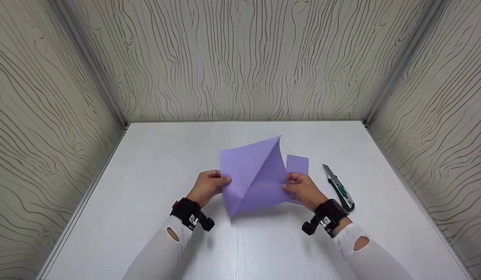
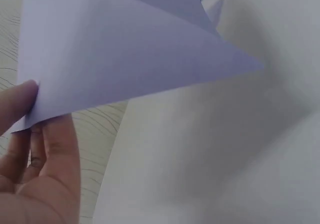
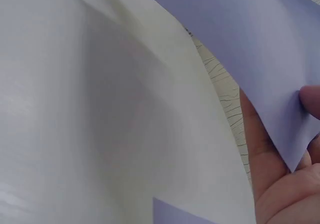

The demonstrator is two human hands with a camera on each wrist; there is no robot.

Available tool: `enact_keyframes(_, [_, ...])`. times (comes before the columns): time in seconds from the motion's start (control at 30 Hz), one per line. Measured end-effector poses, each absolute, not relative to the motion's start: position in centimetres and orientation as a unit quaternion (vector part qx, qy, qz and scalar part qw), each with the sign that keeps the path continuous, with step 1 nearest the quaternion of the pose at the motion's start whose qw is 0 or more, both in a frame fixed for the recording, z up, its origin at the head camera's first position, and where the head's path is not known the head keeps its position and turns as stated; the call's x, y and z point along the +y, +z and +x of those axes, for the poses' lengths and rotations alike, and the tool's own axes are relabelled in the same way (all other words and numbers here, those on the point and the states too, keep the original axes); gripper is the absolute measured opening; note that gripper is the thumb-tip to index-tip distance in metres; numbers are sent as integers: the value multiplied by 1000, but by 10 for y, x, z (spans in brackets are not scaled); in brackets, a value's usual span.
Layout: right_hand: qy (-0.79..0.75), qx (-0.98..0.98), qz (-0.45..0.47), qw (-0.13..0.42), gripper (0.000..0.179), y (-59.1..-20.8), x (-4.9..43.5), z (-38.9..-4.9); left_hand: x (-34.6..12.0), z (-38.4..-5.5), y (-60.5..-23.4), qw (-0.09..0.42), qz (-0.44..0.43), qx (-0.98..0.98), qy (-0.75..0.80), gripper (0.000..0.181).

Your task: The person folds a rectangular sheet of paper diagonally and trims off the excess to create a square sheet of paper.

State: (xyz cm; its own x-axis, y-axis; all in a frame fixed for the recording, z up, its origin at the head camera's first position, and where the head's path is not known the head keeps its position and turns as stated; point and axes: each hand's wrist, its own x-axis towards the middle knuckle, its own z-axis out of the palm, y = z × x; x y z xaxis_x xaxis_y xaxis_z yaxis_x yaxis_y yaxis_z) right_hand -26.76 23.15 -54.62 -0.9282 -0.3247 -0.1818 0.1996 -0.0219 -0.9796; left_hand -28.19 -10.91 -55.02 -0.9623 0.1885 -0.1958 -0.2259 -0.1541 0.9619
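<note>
A sheet of purple paper [image 1: 244, 167] with a diagonal crease is held up above the white table, bent along that crease. At its left edge my left hand [image 1: 207, 186] pinches it between thumb and fingers; the left wrist view shows the thumb on top of the paper [image 2: 120, 49] and fingers beneath. My right hand [image 1: 306, 190] pinches the opposite side, and in the right wrist view a corner of the paper [image 3: 270, 49] lies between thumb and fingers. Behind the right hand, a purple paper strip [image 1: 297, 163] lies on the table, partly hidden.
A utility knife [image 1: 339, 188] with its blade out lies right of my right hand on the white table [image 1: 155, 155]. Wood-patterned panels [image 1: 240, 62] enclose the table at the back and both sides.
</note>
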Motion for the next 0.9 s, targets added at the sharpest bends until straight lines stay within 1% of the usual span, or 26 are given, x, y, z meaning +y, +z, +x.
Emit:
enact_keyframes(0.1, [-693, 699, -10, 178, 15, -555, 228, -267, -115, -285, -553, 98, -22, 686, 720, 7])
enact_keyframes(0.27, [-629, 762, 29, 148, 17, -566, 212, -262, -119, -291, -559, 48, -13, 753, 656, 9])
enact_keyframes(0.4, [-565, 815, 33, 121, 31, -571, 200, -259, -120, -296, -565, 32, 5, 806, 591, 26])
enact_keyframes(0.5, [-524, 844, 24, 111, 38, -575, 195, -256, -120, -301, -573, 22, 18, 844, 535, 36])
enact_keyframes(0.57, [-509, 852, 29, 116, 39, -577, 193, -255, -122, -305, -581, 14, 28, 864, 503, 39])
enact_keyframes(0.67, [-505, 851, 56, 133, 30, -579, 192, -252, -125, -321, -610, -4, 44, 890, 454, 41])
enact_keyframes(0.73, [-510, 844, 78, 147, 24, -581, 191, -251, -126, -331, -631, -13, 51, 904, 425, 39])
enact_keyframes(0.8, [-509, 842, 92, 153, 21, -582, 190, -251, -123, -337, -644, -19, 45, 919, 390, 32])
enact_keyframes(0.83, [-504, 844, 97, 156, 22, -583, 190, -251, -121, -337, -645, -20, 40, 926, 375, 25])
enact_keyframes(0.87, [-501, 845, 100, 159, 22, -583, 190, -250, -118, -336, -646, -31, 35, 931, 361, 18])
enact_keyframes(0.9, [-493, 849, 102, 160, 24, -583, 190, -250, -115, -331, -641, -39, 33, 937, 346, 20])
